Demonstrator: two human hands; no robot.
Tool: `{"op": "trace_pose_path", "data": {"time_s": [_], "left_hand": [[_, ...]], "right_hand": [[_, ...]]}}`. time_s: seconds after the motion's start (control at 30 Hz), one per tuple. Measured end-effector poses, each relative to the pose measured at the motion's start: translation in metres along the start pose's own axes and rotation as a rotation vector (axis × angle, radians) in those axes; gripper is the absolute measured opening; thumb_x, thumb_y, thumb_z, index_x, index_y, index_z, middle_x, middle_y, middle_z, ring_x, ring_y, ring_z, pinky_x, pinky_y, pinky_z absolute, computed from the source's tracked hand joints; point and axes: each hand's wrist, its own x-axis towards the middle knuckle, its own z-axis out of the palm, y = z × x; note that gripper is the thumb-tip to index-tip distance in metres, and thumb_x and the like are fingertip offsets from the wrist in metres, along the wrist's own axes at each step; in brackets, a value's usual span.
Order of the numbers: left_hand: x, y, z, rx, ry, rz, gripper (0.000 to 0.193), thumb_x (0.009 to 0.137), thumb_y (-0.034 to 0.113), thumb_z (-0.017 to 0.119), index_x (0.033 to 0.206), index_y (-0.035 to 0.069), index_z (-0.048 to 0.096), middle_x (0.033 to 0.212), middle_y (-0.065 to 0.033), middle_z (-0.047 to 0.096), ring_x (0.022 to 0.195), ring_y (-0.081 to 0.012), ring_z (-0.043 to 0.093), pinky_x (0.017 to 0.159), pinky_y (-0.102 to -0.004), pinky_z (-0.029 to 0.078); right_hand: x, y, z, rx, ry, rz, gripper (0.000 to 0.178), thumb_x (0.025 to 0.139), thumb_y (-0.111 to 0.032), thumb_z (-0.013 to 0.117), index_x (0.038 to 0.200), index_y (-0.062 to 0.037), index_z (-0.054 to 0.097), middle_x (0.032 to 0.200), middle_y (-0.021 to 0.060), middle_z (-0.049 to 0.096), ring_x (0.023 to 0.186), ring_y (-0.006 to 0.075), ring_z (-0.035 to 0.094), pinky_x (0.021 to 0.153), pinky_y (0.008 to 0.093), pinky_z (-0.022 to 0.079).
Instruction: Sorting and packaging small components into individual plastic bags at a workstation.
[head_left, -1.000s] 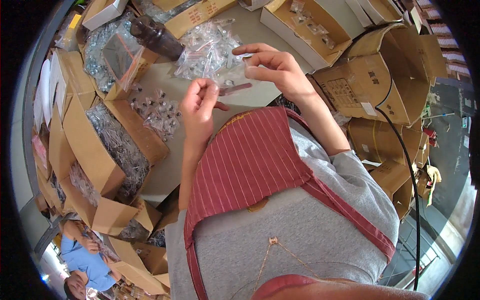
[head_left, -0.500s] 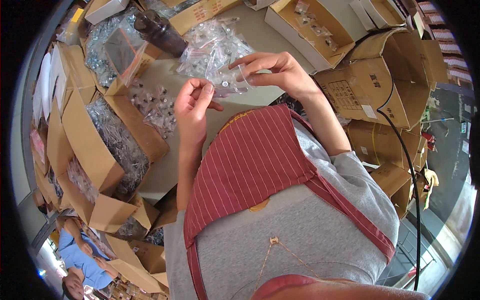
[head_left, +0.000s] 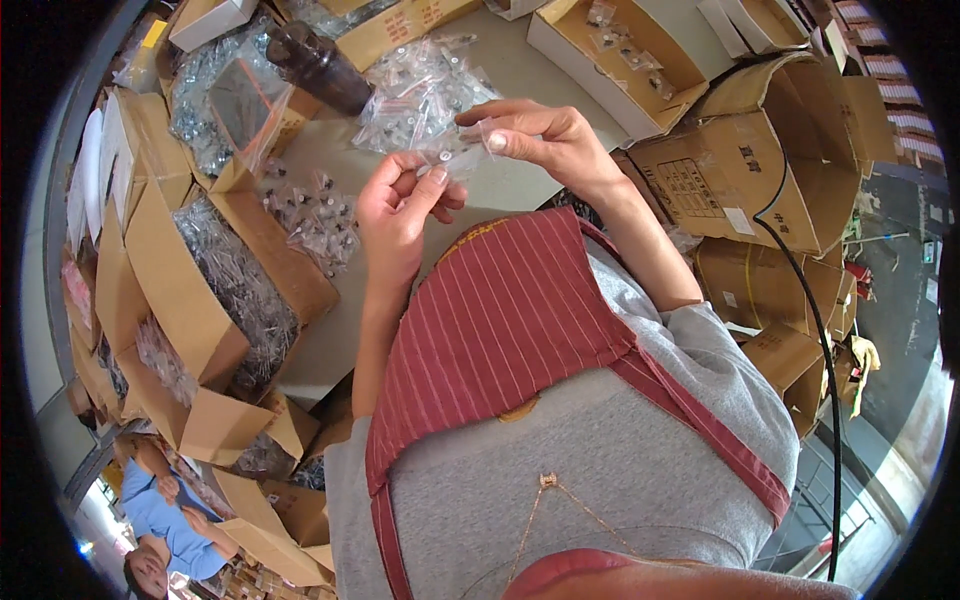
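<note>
We see a small clear plastic bag (head_left: 466, 165) pinched from both sides

We find the left hand (head_left: 396, 202) nearly closed, thumb pressing the film against curled fingers; the right hand (head_left: 556, 142) is partly closed, its thumb and fingers gripping the opposite side. The limp, glossy bag hangs between them over the smooth, pale table (head_left: 522, 80). Beyond it we see a crinkled heap of similar bags (head_left: 415, 95), a dark, shiny bottle (head_left: 325, 70) and, leftward, a stiff cardboard box (head_left: 180, 285)

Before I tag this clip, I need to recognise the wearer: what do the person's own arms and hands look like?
The left hand and right hand are ungloved, with no watch or bracelet visible. Short, plain grey sleeves leave the forearms bare; no cable is attached to them.
</note>
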Motion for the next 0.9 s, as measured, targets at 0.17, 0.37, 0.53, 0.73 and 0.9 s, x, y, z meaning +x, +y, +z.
{"op": "trace_pose_path", "data": {"time_s": [0.17, 0.37, 0.53, 0.73, 0.9], "left_hand": [[-0.001, -0.001, -0.003, 0.03, 0.042, 0.024, 0.015, 0.092, 0.009, 0.063, 0.102, -0.003, 0.063, 0.075, -0.0081, 0.068, 0.064, -0.0125, 0.064, 0.058, -0.0243, 0.047], [-0.002, -0.005, 0.002, -0.028, 0.057, 0.004, 0.018, 0.093, 0.01, 0.063, 0.106, -0.003, 0.064, 0.071, -0.0059, 0.066, 0.063, -0.0116, 0.063, 0.056, -0.0245, 0.045], [0.001, -0.006, 0.009, 0.065, 0.084, 0.006, 0.016, 0.095, 0.014, 0.062, 0.101, -0.001, 0.064, 0.073, -0.0045, 0.066, 0.064, -0.0094, 0.062, 0.056, -0.0228, 0.044], [0.001, -0.01, 0.011, 0.184, 0.071, 0.062, 0.018, 0.099, 0.018, 0.059, 0.099, 0.001, 0.063, 0.075, -0.0023, 0.064, 0.067, -0.0092, 0.062, 0.059, -0.0227, 0.045], [0.001, -0.015, 0.009, 0.192, 0.072, 0.048, 0.018, 0.099, 0.016, 0.059, 0.102, 0.0, 0.064, 0.077, -0.0026, 0.065, 0.068, -0.0089, 0.064, 0.06, -0.0217, 0.045]], "right_hand": [[-0.002, -0.013, 0.001, 0.057, -0.11, 0.063, 0.023, 0.088, -0.01, 0.065, 0.106, -0.0015, 0.075, 0.126, 0.0154, 0.064, 0.119, 0.023, 0.057, 0.101, 0.0356, 0.044], [-0.004, -0.006, -0.001, 0.164, -0.159, 0.087, 0.035, 0.078, 0.004, 0.059, 0.107, -0.0049, 0.076, 0.13, 0.0129, 0.063, 0.121, 0.0247, 0.057, 0.103, 0.0356, 0.043], [-0.005, 0.0, 0.006, 0.209, -0.112, 0.053, 0.03, 0.081, 0.0, 0.062, 0.107, -0.0054, 0.076, 0.132, 0.0131, 0.062, 0.129, 0.0256, 0.05, 0.107, 0.0381, 0.038], [-0.003, 0.005, -0.004, -0.034, -0.057, 0.058, 0.023, 0.08, -0.012, 0.071, 0.101, -0.0042, 0.077, 0.128, 0.0151, 0.064, 0.14, 0.0305, 0.039, 0.11, 0.0407, 0.036], [-0.005, 0.007, 0.0, -0.153, -0.106, 0.099, 0.017, 0.081, -0.013, 0.071, 0.092, -0.0005, 0.074, 0.126, 0.0151, 0.065, 0.137, 0.0307, 0.042, 0.113, 0.045, 0.031]]}}
